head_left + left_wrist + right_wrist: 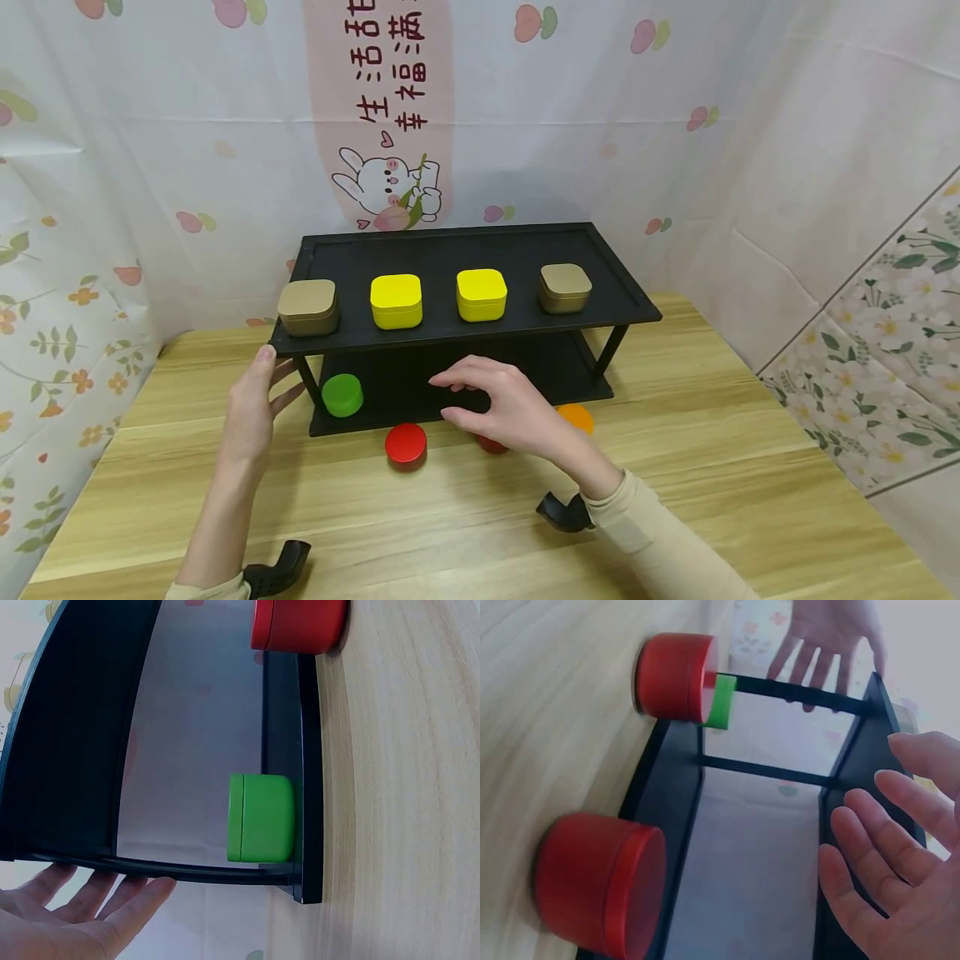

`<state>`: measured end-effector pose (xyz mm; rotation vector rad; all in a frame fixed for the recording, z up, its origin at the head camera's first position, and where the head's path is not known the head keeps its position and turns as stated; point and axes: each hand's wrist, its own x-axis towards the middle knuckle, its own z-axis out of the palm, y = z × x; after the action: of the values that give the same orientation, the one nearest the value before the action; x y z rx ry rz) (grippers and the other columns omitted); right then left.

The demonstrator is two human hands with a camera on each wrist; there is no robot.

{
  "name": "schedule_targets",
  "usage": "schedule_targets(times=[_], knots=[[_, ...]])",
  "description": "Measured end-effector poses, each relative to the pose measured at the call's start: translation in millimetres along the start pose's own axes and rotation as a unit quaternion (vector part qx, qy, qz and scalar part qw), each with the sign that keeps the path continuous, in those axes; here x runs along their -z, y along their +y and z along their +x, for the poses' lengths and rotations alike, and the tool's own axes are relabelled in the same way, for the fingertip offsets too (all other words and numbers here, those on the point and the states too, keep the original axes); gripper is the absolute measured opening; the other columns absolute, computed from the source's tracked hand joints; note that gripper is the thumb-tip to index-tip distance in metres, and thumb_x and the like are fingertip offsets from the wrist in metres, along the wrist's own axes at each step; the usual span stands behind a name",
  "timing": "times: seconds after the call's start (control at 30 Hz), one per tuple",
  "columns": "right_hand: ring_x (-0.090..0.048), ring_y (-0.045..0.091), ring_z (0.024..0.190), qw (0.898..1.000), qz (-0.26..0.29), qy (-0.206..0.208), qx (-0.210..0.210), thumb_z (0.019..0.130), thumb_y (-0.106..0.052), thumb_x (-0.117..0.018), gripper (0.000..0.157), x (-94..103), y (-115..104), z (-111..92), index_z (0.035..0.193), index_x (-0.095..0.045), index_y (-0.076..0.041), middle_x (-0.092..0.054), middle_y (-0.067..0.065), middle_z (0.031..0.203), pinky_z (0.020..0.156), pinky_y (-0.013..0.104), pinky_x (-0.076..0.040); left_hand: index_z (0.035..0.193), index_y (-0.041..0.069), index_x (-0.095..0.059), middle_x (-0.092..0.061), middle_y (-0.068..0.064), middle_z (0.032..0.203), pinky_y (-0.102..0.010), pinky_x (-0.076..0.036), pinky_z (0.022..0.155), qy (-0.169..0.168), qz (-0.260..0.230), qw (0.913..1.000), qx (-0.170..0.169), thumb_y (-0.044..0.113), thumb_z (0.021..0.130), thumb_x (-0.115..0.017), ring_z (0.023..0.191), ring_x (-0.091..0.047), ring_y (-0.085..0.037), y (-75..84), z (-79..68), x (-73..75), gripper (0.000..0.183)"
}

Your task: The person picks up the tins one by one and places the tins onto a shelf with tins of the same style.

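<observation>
A black two-tier rack (450, 252) stands on the wooden table. My left hand (251, 408) is at the rack's left end, its thumb at the top tier's corner and its extended fingers beside the post. In front of the rack my right hand (513, 410) hovers with relaxed fingers, thumb apart, holding nothing. On the lower tier, at the left, sits a round green tin (342, 395). A red tin (406, 447) stands on the table before the rack. Another red tin (600, 885) is mostly hidden under my right hand in the head view.
Along the top tier's front sit two square yellow tins (396, 302) between a left gold-brown tin (308, 308) and a right gold-brown tin (564, 289). An orange tin (577, 418) lies partly behind my right wrist. A patterned curtain (525, 150) hangs behind the rack.
</observation>
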<state>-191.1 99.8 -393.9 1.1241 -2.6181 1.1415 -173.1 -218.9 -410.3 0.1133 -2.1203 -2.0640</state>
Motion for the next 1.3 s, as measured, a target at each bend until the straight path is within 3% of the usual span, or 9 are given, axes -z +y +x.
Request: schedule_targets(times=[0.27,0.47,0.8,1.3], knots=[[-0.066,0.020,0.109,0.998,-0.020,-0.044,-0.027,0.092,-0.021,-0.079,0.039,-15.1,1,6,0.130,-0.070,-0.018,-0.071,-0.002,0.125,0.090,0.032,-0.059,0.144,0.015,-0.054,-0.050,0.017,0.134,-0.008,-0.055,0.092,-0.001,-0.005,1.0000,-0.008,0.051,0.110,-0.036,0.125,-0.050,-0.007,-0.5,-1.0,0.0,0.053],[-0.065,0.017,0.109,0.997,-0.034,-0.063,-0.040,0.092,-0.023,-0.078,0.041,-25.3,1,10,0.132,-0.069,-0.021,-0.070,-0.002,0.127,0.088,0.038,-0.061,0.145,0.014,-0.053,-0.051,0.018,0.134,-0.008,-0.055,0.093,-0.003,-0.002,1.0000,-0.007,0.051,0.110,-0.035,0.126,-0.049,-0.007,0.0,-0.9,0.1,0.054],[-0.065,0.019,0.114,0.992,-0.069,-0.100,-0.045,0.092,-0.028,-0.079,0.043,-37.6,-2,16,0.133,-0.069,-0.021,-0.069,0.001,0.130,0.083,0.021,-0.057,0.144,0.014,-0.054,-0.051,0.018,0.133,-0.008,-0.055,0.093,0.001,-0.002,1.0000,-0.004,0.051,0.110,-0.036,0.126,-0.049,-0.008,0.8,-1.3,-0.3,0.053],[-0.063,0.016,0.119,0.983,-0.105,-0.143,-0.052,0.091,-0.033,-0.079,0.046,-54.9,0,19,0.135,-0.069,-0.019,-0.068,-0.002,0.134,0.097,0.028,-0.060,0.141,0.017,-0.056,-0.052,0.017,0.132,-0.007,-0.055,0.092,0.003,-0.003,1.0000,-0.003,0.051,0.110,-0.036,0.125,-0.050,-0.006,-0.1,-0.8,-0.3,0.051]])
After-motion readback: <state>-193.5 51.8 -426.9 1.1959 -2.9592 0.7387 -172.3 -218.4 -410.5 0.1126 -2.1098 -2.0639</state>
